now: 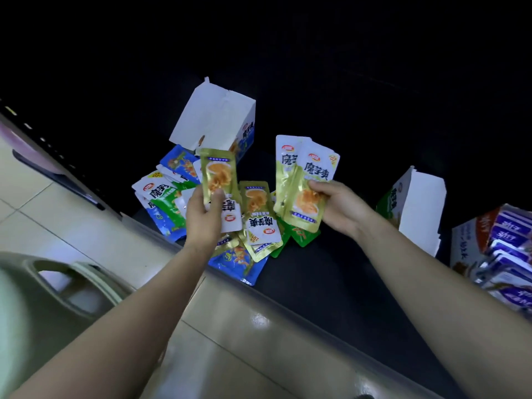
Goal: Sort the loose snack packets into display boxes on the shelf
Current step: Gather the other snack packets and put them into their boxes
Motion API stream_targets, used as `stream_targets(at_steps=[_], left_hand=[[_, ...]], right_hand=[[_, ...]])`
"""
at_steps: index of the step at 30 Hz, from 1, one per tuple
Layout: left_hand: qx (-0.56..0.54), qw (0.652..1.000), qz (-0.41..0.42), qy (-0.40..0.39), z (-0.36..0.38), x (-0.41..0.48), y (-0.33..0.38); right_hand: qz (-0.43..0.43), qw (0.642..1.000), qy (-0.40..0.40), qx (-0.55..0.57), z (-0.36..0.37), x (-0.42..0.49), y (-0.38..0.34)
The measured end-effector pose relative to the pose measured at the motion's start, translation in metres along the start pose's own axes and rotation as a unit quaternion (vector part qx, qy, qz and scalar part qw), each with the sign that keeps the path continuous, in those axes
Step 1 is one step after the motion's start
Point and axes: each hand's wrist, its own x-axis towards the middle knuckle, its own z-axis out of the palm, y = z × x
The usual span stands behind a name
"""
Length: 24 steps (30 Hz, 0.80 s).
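A heap of loose snack packets (172, 203), blue, green and gold, lies on the dark shelf (316, 283). My left hand (203, 217) pinches one gold packet (218, 177) above the heap. My right hand (335, 205) grips a small stack of gold packets (302, 180), held upright to the right of the heap. A white display box with a blue front (213, 119) stands behind the heap, its flap raised. A second white box with a green side (417, 203) stands to the right.
At the far right a box (466, 249) holds several purple-and-white packets (506, 254). The shelf's front edge runs diagonally from left to lower right. Beige floor tiles (72, 220) lie below it, and a grey plastic basket (57, 298) sits at lower left.
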Motion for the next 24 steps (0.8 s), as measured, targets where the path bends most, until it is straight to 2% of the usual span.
stream_targets(at_steps=[2, 4, 7, 9, 11, 13, 14, 15, 17, 18, 20, 24], left_hand=[[-0.059, 0.994, -0.073, -0.055, 0.009, -0.003, 0.006], [-0.060, 0.986, -0.127, -0.091, 0.018, -0.008, 0.013], [-0.026, 0.969, -0.163, -0.182, 0.026, -0.017, 0.019], [0.037, 0.969, -0.125, -0.212, 0.027, -0.023, 0.024], [0.180, 0.967, 0.009, -0.181, 0.024, -0.019, 0.018], [0.318, 0.936, 0.123, -0.087, 0.018, -0.007, 0.009], [0.382, 0.914, 0.126, -0.044, 0.014, 0.001, 0.005], [0.442, 0.892, 0.092, -0.019, 0.009, 0.009, 0.001], [0.521, 0.853, 0.016, -0.022, -0.001, 0.021, -0.006], [0.527, 0.849, -0.020, -0.040, -0.006, 0.024, -0.010], [0.497, 0.862, -0.065, -0.078, -0.011, 0.027, -0.019], [0.513, 0.850, -0.055, -0.102, -0.008, 0.016, -0.026]], right_hand=[[0.029, 0.999, -0.035, -0.007, 0.015, 0.001, 0.008], [0.050, 0.997, -0.051, -0.020, 0.027, 0.004, 0.018], [0.068, 0.995, -0.041, -0.057, 0.036, 0.007, 0.030], [0.074, 0.992, -0.028, -0.096, 0.036, 0.009, 0.034], [0.070, 0.989, 0.005, -0.127, 0.033, 0.012, 0.034], [0.053, 0.987, 0.052, -0.142, 0.029, 0.016, 0.031], [0.045, 0.986, 0.072, -0.146, 0.027, 0.019, 0.028], [0.038, 0.984, 0.085, -0.149, 0.025, 0.020, 0.027], [0.033, 0.984, 0.086, -0.155, 0.024, 0.023, 0.025], [0.033, 0.984, 0.082, -0.156, 0.023, 0.025, 0.025], [0.033, 0.985, 0.075, -0.155, 0.024, 0.029, 0.027], [0.025, 0.985, 0.071, -0.154, 0.033, 0.038, 0.031]])
